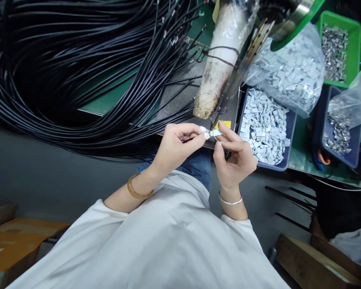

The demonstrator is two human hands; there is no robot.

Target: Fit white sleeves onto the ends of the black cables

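In front of my waist, my left hand (182, 142) pinches a black cable's end between thumb and forefinger, with pale tape or covers on those fingertips. Thin white wires poke out of the pinch. A small pale rectangular piece (215, 132) meets the cable end there. My right hand (235, 156) has its thumb and forefinger closed around that piece and the thin wires. Just to its right stands a blue tray (291, 132) full of similar small pale pieces (263, 128).
Black cables (132, 88) in a large bundle cover the bench's left side. A plastic-wrapped white column (219, 60) rises behind my hands, near a yellow label (222, 125). At right are a bag of pieces (297, 68), a green bin (356, 52) and another blue tray (353, 156).
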